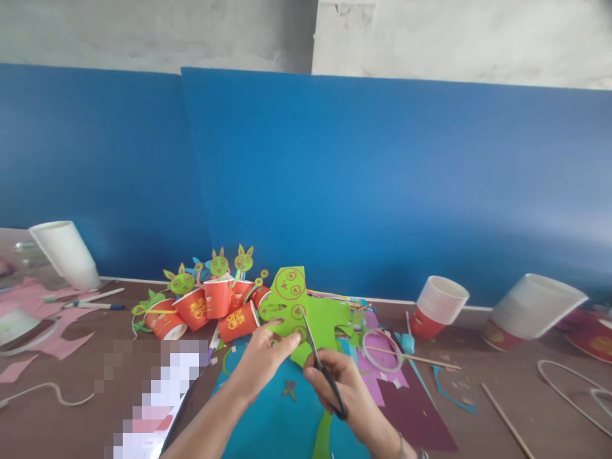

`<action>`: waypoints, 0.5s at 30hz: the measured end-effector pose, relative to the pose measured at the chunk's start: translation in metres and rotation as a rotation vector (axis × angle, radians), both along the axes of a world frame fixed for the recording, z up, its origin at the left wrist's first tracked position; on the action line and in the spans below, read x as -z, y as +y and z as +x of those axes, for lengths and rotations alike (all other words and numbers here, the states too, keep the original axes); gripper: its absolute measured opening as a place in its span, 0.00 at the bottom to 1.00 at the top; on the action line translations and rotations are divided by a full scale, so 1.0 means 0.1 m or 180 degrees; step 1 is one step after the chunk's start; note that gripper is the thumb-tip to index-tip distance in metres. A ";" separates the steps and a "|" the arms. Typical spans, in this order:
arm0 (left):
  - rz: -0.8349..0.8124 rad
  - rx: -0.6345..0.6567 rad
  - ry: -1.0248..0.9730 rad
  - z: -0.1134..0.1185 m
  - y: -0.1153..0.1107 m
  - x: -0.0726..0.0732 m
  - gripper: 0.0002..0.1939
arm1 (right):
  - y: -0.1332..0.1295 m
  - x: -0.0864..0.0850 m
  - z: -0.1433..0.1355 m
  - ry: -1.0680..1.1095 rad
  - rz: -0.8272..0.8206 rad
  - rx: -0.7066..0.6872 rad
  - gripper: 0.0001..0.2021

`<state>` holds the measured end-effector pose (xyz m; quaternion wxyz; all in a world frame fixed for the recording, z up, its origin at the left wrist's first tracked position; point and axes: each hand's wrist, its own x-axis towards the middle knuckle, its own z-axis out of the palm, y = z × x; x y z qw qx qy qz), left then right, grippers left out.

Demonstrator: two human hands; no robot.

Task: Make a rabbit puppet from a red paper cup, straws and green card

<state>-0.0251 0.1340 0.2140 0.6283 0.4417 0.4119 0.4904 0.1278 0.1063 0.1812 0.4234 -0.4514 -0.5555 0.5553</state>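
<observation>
My left hand [270, 357] pinches the lower edge of a green paper sheet [299, 293] with a round face and smaller circles drawn on it in reddish lines. In my right hand [344, 389] is a pair of black-handled scissors [329, 382], its blades pointing up along the right side of the drawn circles. Whether the blades are apart is hard to make out. Below the hands, a small cut-out shape [289, 391] lies on a blue sheet [268, 414]. More green paper [329, 319] lies just behind the scissors.
Red paper cups [217, 299] with green animal cut-outs stand and lie behind my left hand. Rightward are a tape roll [382, 350], stacked cups [437, 306], a wooden stick [507, 421] and purple paper [415, 408]. Pink scraps [71, 325] lie left. A blue panel [382, 178] stands behind the table.
</observation>
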 end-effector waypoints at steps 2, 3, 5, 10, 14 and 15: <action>0.0230 0.0033 0.0103 0.04 -0.02 0.03 0.15 | -0.01 0.01 -0.01 0.0020 0.0027 0.0053 0.26; 0.0307 0.0007 0.0162 0.06 -0.03 0.06 0.13 | -0.01 0.01 -0.02 0.0037 0.0040 0.0072 0.26; 0.0350 -0.0157 0.0330 0.09 -0.05 0.15 0.13 | -0.01 0.03 -0.02 0.0066 0.0058 0.0076 0.26; 0.0253 -0.0540 0.0800 0.07 -0.06 0.24 0.14 | -0.02 0.00 -0.03 0.0151 0.0047 -0.0073 0.24; 0.0354 -0.0048 0.0583 0.03 -0.07 0.15 0.11 | -0.02 -0.09 -0.02 0.0245 -0.0006 -0.0083 0.25; 0.0325 -0.0003 0.0531 0.03 -0.07 0.13 0.11 | -0.02 -0.11 -0.02 0.0243 -0.0010 -0.0108 0.25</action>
